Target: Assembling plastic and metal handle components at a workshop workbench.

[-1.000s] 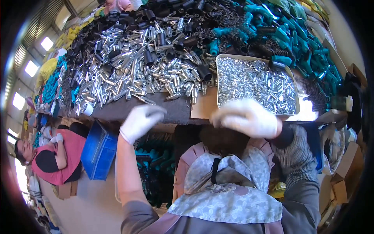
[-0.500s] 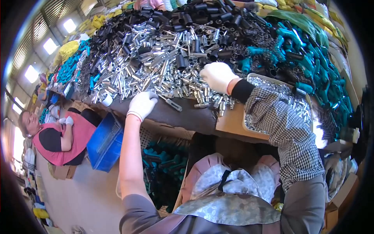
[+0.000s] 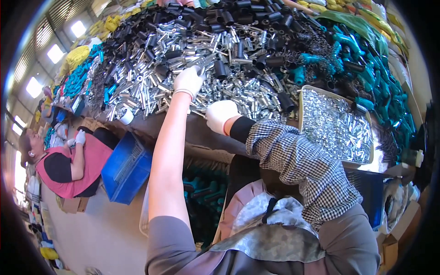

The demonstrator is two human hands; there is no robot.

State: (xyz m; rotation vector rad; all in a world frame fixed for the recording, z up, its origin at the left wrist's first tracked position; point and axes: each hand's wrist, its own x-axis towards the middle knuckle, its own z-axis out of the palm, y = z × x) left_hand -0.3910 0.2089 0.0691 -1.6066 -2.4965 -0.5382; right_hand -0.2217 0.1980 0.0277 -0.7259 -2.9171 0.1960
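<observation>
- On the desk (image 3: 183,126) a big heap of short shiny metal tubes (image 3: 238,87) lay, mixed with black plastic sleeves (image 3: 220,68).
- The left hand (image 3: 189,80), in a white glove, was stretched far out and rested on the heap, with its bare forearm reaching up from below.
- Its fingers were curled down into the metal tubes; I cannot tell if they pinched one of them.
- The right hand (image 3: 221,116), also in a white glove, was nearer to the body, at the front edge of the heap.
- Its fingers were bent together like a loose fist, and what they held, if anything, was hidden.
- The right arm wore a sleeve with small black and white checks (image 3: 302,169).
- To the right of the hands a flat tray (image 3: 301,103) stood on the desk, filled with small silver parts (image 3: 337,128).
- Behind the tray, teal plastic handles (image 3: 366,68) lay in a pile along the right side of the desk.
- To the left, below the desk edge, a blue crate (image 3: 126,169) stood on the floor.
- Beside this crate another person in a pink top (image 3: 68,167) sat near the desk, also with a white glove on one hand.
</observation>
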